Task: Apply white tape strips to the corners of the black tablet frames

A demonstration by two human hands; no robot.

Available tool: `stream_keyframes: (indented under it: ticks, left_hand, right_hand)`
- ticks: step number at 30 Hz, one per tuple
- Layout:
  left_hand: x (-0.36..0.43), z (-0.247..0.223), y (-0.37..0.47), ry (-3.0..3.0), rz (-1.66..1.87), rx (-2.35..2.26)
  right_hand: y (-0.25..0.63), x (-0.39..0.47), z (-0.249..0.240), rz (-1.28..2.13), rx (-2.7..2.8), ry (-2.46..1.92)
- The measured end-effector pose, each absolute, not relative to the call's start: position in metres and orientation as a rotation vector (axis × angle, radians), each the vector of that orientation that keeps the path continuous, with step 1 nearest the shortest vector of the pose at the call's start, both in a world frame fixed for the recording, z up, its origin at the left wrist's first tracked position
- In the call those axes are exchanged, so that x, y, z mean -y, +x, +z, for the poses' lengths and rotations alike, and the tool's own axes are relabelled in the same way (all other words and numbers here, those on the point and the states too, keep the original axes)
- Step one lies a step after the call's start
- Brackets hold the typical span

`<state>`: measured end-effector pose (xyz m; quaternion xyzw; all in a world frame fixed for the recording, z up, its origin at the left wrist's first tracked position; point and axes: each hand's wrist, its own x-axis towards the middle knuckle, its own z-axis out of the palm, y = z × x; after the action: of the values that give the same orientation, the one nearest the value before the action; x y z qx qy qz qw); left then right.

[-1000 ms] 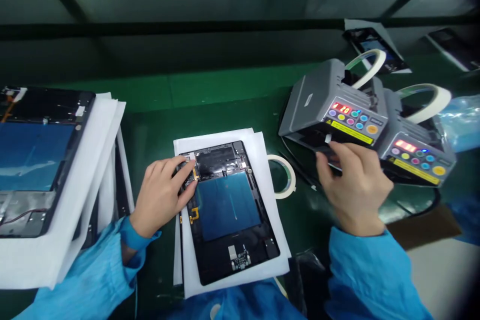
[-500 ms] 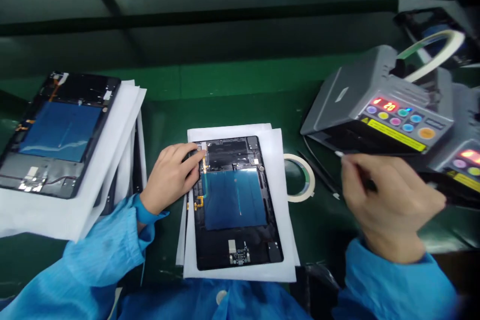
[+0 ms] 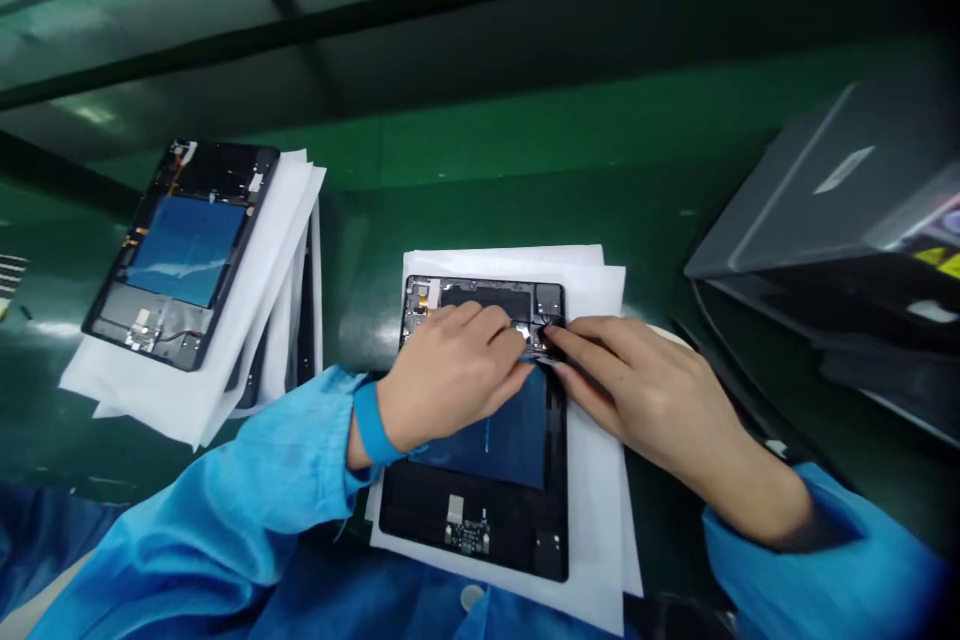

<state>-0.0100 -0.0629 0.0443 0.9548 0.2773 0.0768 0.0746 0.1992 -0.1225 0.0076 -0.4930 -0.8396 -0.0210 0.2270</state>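
An opened tablet lies on white sheets in front of me, its blue battery panel and a small circuit board exposed. My left hand reaches across the panel, thumb and fingers drawn together near the tablet's upper right edge. From the other side my right hand pinches at the same spot. Between the fingertips shows a small thin strip of tape, partly hidden by the fingers. I cannot make out whether the left fingers grip it too.
To the left, another opened tablet rests on a stack of white sheets and dark panels. A grey tape dispenser stands at the right. A tape roll is mostly hidden behind my right hand.
My right hand has come left from beside the dispenser to the tablet, bringing a small pale piece. My left hand has moved right, from the tablet's left edge. The view has turned left.
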Motion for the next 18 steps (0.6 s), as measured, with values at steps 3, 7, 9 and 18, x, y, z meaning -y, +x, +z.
stream_keyframes:
  ticks: [3,7,9,18]
  left_hand:
    - [0.061,0.035,0.004,2.863,0.239,-0.866]
    - [0.059,0.029,0.012,2.863,0.212,-0.877]
    - [0.059,0.029,0.015,2.864,0.204,-0.904]
    - [0.054,0.035,0.025,2.999,0.046,-0.796]
  right_hand:
    - [0.203,0.123,0.003,0.015,2.310,-1.347]
    - [0.205,0.124,0.000,0.094,2.313,-1.352]
    - [0.206,0.124,-0.001,0.118,2.309,-1.369]
    - [0.205,0.126,-0.002,0.123,2.301,-1.404]
